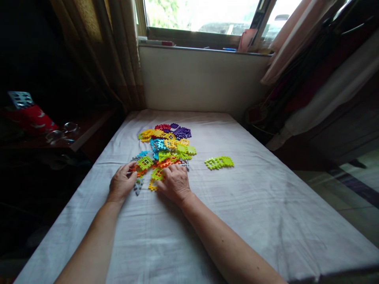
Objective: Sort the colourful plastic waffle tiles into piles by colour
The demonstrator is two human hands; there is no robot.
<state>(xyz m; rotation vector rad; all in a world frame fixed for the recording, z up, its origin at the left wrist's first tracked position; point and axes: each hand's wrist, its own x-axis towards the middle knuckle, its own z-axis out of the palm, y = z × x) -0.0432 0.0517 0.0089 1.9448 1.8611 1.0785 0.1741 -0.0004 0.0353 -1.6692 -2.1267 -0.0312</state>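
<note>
Grip was hard to read on both sides of the pile (160,144): the left hand (122,182) had its fingertips at the pile's near left edge, against orange and green pieces, and the right hand (177,182) curled over its near right edge with the tips hidden, so whether either had closed on a piece could not be told. Just beside the left hand, at the pile's near left, a windowed green tile (145,162) sat on top, its toothed rim offering a likely place for a pinch. By the right thumb, a yellow tile (152,185) showed at the pile's near edge. All the pieces looked like thin plastic, so probably light, stiff and hard to break, a little slick on the flat faces; the notched edges and cut-out bars seemed the better hold, though teeth might have snagged a neighbour. Purple tiles (182,132) and red tiles (162,127) made up the pile's far end. Right of the pile, well apart from it, lay a green strip (219,162), probably best lifted from below near its middle, since a joint could flex. Under and around the pile spread a pale sheet (242,221), and beyond it stood a window (204,15).
</note>
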